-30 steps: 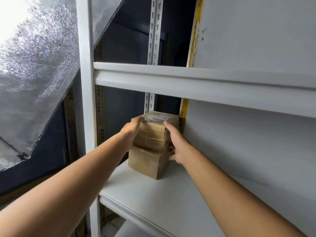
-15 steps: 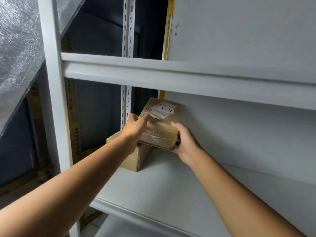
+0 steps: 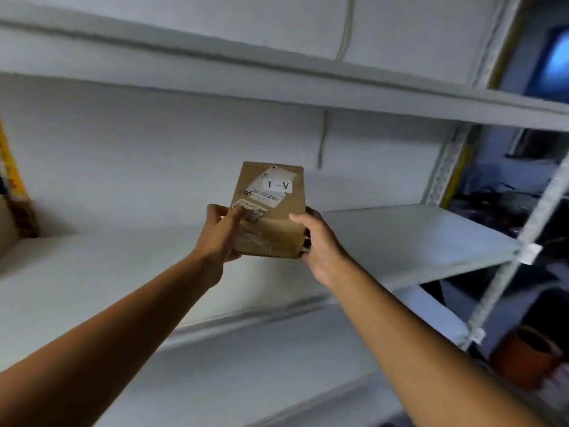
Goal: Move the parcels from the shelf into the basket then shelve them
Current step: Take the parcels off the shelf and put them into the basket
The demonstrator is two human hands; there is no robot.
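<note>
Hands come first in the head view, the only view we have. Both hands hold one small brown parcel (image 3: pixel 271 211) up in the air, in front of the white shelf (image 3: pixel 415 235). The left hand (image 3: pixel 220 234) grips the left side of the parcel, with its thumb lying across the front near a sticker. The right hand (image 3: pixel 314 238) grips the right side, thumb on the front and fingers curled round behind. So both hands are closed tight on the box, not loose.

The parcel does not touch the shelf board. It has a white label (image 3: pixel 277 183) with "A-1" on it, and the label looks upside down. A bit of another brown box (image 3: pixel 7 223) peeks in at the far left edge of the shelf. Down at the lower right sits an orange-brown tub (image 3: pixel 523 355), blurry, and I cannot tell if it is the basket.

I think the step now is taking this parcel off the shelf to carry it to the basket. No parcel can be seen in a basket yet, so the job looks near its start.

Next, the hands should bring the box down and over to the basket. They need to keep a firm hold with both sides so it does not slip, and mind the metal post (image 3: pixel 505 272) on the right.
</note>
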